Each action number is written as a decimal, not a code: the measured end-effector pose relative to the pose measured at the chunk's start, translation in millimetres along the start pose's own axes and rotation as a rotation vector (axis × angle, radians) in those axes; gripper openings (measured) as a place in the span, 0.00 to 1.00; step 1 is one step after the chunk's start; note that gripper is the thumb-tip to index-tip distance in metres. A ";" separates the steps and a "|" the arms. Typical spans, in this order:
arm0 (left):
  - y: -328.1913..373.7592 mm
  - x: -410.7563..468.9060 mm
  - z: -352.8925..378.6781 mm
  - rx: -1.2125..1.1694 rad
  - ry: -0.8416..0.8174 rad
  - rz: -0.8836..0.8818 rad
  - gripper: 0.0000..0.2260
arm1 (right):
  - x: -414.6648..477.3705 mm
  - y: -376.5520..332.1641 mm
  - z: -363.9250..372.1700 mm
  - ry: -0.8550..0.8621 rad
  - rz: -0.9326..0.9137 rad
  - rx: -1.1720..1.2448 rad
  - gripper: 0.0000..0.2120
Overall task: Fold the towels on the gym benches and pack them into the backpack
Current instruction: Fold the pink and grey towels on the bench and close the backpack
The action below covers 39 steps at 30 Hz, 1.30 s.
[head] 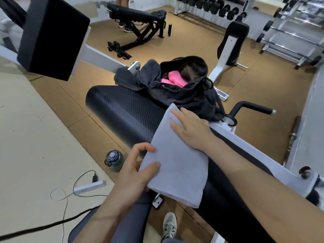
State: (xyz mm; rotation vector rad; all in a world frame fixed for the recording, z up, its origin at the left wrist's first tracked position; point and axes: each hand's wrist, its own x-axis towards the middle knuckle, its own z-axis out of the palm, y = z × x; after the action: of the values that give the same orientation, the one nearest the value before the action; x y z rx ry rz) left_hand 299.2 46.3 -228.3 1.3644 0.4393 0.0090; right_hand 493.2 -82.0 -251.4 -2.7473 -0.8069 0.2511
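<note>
I note one pink towel (175,78) in the backpack (184,97); the grey towel (175,165), left grip (135,167) pinching, right grip (191,130) flat, is not yet packed.

A gym: dumbbell rack (219,7), weight benches (136,20), barbells (294,35).

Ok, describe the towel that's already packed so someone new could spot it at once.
Find the long black padded bench across the middle, then the black backpack slumped open at its far end. In its open mouth lies the folded pink towel, the only bright thing there; the other towel, nearer on the bench, is grey.
</note>
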 end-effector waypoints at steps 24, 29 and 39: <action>10.5 -35.1 -19.3 -0.081 -0.433 -0.019 0.20 | -196.8 -23.9 26.3 0.460 -0.264 0.132 0.31; 13.7 -43.6 -43.9 1.011 -0.240 0.671 0.10 | -220.7 -23.2 -2.5 0.305 -0.184 0.514 0.18; 62.8 53.0 23.3 0.772 0.011 0.408 0.24 | -123.9 -10.6 -48.8 0.293 0.358 1.209 0.12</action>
State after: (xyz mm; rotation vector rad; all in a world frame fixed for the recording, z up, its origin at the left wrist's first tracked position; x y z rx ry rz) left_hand 370.5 51.7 -181.6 2.1985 0.1599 0.2001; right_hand 396.6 -151.5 -190.7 -1.6697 0.0065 0.2678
